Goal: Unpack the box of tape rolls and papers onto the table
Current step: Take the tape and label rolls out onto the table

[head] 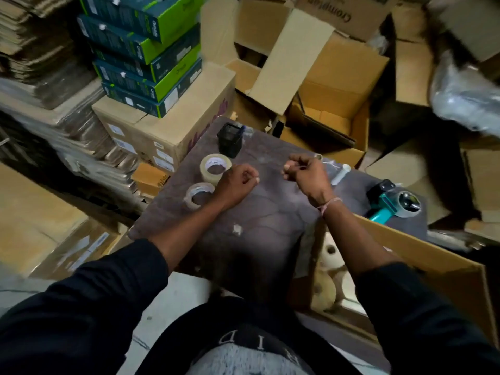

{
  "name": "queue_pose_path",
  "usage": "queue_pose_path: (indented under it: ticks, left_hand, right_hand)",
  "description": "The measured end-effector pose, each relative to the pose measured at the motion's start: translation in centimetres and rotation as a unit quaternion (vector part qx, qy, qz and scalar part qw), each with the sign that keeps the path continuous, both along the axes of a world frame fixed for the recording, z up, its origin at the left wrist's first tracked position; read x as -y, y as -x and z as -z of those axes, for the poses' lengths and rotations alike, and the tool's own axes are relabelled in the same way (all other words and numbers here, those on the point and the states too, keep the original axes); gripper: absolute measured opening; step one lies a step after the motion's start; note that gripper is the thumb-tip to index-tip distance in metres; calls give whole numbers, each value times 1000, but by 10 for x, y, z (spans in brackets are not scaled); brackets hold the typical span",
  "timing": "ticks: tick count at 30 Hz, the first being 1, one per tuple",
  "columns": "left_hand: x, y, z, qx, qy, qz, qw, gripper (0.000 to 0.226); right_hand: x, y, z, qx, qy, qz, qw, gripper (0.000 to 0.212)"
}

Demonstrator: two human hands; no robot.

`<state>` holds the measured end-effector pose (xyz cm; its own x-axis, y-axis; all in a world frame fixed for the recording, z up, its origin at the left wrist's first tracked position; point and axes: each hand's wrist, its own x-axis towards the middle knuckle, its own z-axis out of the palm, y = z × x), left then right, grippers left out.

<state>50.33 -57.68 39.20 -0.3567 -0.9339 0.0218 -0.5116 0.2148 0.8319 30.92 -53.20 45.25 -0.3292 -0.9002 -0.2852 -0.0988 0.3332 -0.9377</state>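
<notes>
A dark table [270, 220] lies in front of me. On its left side stand a tan tape roll [215, 167] and a clear tape roll [198, 195]. My left hand [236, 185] is a closed fist just right of these rolls, holding nothing I can see. Over the table's middle, my right hand [305, 171] is also closed with curled fingers. An open cardboard box [422, 263] sits at the table's near right corner, under my right forearm. Cream-coloured rolls [330, 261] show inside it.
A black pen holder [230, 140] stands at the table's far edge. A teal tape dispenser [392, 205] and a white tube [341, 173] lie on the right. Stacked cartons, green boxes [146, 55] and open boxes [332, 115] crowd around the table.
</notes>
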Motion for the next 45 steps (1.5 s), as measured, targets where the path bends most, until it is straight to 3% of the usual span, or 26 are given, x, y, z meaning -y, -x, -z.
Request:
queue_pose_path:
  ticks: [3,6,10,12,14,16,19,23,28,31,34,37,40,42,45]
  left_hand:
    - [-29,45,-24,-81,-45,33,995,10]
    - [-60,91,-49,-155,-63,87,982,9]
    - [-111,149,-75,-160,-98,185,965,10]
    - [-136,172,-77,-128,-114,249,953,9]
    - [-155,191,-67,-52,-120,315,940,11]
    - [-168,209,-50,51,-108,369,922,16]
    - [-181,226,-26,178,-93,415,887,24]
    - [-194,236,-7,240,-118,404,875,34]
    - [-197,234,1,268,-137,410,861,43]
    - [-196,231,-1,247,-143,399,871,47]
    - [-195,226,-3,190,-148,358,902,50]
    - [-193,220,-12,120,-160,302,932,58]
    - [-187,209,-26,51,-157,264,950,47]
    - [-181,199,-36,15,-136,235,962,35]
    - [-169,183,-51,-13,-108,188,976,40]
  right_hand:
    - [-53,41,-28,-16,37,12,999,21]
    - [-109,86,-53,-34,25,38,998,36]
    - [-184,154,-53,-166,-127,12,978,36]
    - [-213,180,-38,-281,-256,-57,923,31]
    - [-237,198,-16,-369,-359,-155,843,29]
    - [-256,209,7,-441,-404,-206,775,44]
    - [-277,208,32,-443,-442,-195,755,75]
    - [-280,195,35,-464,-441,-219,736,55]
    - [-269,196,38,-483,-440,-201,730,48]
    - [-263,200,25,-559,-342,-148,740,32]
    - [-254,213,-8,-531,-295,-118,786,45]
    - [-245,229,-35,-424,-267,-90,861,51]
    - [-240,238,-47,-191,-206,-39,959,33]
    - [-236,238,-49,-83,-170,-23,982,31]
    - [-226,227,-47,-16,-113,-11,993,28]
